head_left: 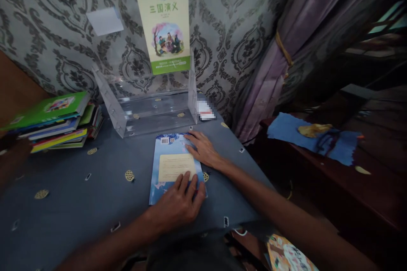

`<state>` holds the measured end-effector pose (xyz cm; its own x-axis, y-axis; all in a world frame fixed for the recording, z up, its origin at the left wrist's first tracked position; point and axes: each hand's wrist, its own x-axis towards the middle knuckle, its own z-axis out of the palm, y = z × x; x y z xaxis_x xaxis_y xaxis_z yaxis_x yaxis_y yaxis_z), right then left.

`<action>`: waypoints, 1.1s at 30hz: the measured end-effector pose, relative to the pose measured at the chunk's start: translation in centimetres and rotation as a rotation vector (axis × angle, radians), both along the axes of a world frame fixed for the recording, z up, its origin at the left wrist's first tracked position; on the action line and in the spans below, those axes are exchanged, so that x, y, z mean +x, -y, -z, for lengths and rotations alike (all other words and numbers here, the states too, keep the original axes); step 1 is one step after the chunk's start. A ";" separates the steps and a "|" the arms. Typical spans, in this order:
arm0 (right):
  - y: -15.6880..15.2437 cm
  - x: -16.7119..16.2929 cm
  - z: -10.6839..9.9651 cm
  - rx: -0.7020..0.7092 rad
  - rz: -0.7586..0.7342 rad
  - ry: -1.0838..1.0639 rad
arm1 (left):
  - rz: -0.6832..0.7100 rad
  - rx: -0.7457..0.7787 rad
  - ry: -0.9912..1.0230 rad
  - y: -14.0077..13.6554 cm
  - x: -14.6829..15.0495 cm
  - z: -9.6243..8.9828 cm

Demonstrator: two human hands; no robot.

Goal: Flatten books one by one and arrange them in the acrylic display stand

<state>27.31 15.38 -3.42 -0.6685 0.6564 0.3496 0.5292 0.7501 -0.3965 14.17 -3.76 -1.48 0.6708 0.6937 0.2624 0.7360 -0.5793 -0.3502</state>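
A blue book (155, 165) lies on the cloth-covered table in front of me, its barcode and a pale yellow text panel facing up. My left hand (182, 197) rests over the lower right part of the cover with its fingers apart. At the upper right edge of the same book, my right hand (203, 149) lies with fingers stretched out, touching the cover. Just beyond the book stands a clear acrylic rack (159, 112). A green and cream book (168, 42) with Chinese characters is upright at the rack's back right.
A stack of books (57, 125) sits on the left of the table (104, 203); another person's blurred hand (14, 154) is beside it. A white card (105, 21) shows above the rack. A blue cloth (286, 131) lies on a surface at right. An orange book (289, 254) is below the table edge.
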 end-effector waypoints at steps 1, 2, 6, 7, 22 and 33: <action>0.2 0.2 0.0 0.008 0.003 0.003 | 0.006 0.011 0.003 0.3 -0.2 -0.3; 0.4 0.4 0.0 0.016 0.006 0.011 | 0.015 0.019 0.008 0.5 -0.4 -0.5; 1.5 1.5 -0.1 0.064 0.035 0.066 | 0.053 0.037 0.036 1.5 -1.3 -1.5; 1.8 1.8 -0.2 0.078 0.043 0.075 | 0.063 0.035 0.043 1.7 -1.6 -1.6; 6.6 6.0 -0.1 0.234 0.099 0.110 | 0.113 -0.115 0.262 3.7 -6.4 -1.2; 12.9 8.4 -1.5 0.269 0.102 0.124 | -0.094 -0.324 0.328 6.0 -12.2 -2.2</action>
